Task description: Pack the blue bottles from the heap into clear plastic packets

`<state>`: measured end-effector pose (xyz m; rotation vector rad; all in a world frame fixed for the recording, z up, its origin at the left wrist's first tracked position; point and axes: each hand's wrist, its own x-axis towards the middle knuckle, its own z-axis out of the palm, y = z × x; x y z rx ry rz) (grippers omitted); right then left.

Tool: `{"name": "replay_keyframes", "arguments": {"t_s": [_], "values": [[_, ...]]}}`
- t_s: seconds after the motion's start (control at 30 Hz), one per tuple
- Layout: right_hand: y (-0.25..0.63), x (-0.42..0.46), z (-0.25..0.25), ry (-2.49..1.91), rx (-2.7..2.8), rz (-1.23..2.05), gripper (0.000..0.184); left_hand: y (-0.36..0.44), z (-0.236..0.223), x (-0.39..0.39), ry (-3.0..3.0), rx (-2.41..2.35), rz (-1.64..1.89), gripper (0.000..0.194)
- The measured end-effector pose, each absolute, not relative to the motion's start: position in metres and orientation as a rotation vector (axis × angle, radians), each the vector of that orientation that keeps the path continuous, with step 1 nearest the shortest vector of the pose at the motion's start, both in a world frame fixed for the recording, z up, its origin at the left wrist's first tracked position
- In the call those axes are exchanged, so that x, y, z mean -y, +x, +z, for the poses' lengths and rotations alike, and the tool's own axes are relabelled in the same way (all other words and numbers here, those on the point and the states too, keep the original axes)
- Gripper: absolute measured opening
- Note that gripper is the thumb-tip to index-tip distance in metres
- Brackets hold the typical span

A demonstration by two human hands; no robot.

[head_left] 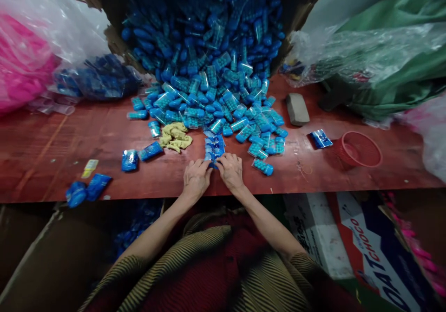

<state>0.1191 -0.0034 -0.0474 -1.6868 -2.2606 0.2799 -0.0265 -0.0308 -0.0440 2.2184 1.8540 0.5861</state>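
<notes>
At the table's front, my left hand (197, 177) and my right hand (230, 170) are close together, fingertips closed on the near end of a blue printed wrapper (214, 146). The wrapper lies flat and stretches away from me; my fingers hide its near edge. Just beyond it spreads a heap of small clear bottles with blue caps (209, 98), filled with blue-green balls. One such bottle (263, 166) lies apart, right of my right hand. A crumpled yellow cloth (175, 136) rests to the left of the wrapper.
Blue packets (129, 160) lie on the left of the red table (334, 177). On the right are a grey block (297, 109), a flat blue packet (320, 139) and a red plastic basket (360, 149). Behind, an open carton (299, 5) spills bottles. Plastic bags flank it.
</notes>
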Motion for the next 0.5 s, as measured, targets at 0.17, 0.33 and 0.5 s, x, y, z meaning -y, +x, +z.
{"name": "replay_keyframes", "arguments": {"t_s": [0.17,0.33,0.5], "values": [[0.1225,-0.0069,-0.0436,-1.647,2.3,0.23,0.029,-0.0305,-0.0469,0.026,2.166,-1.862,0.695,0.029],[0.1187,-0.0069,-0.0499,-1.687,2.259,0.179,0.023,-0.0333,-0.0451,0.0282,2.089,-1.815,0.792,0.028],[0.1195,-0.0084,-0.0486,-1.641,2.294,0.123,0.028,-0.0315,-0.0411,0.0312,1.844,-1.768,0.979,0.025]]}}
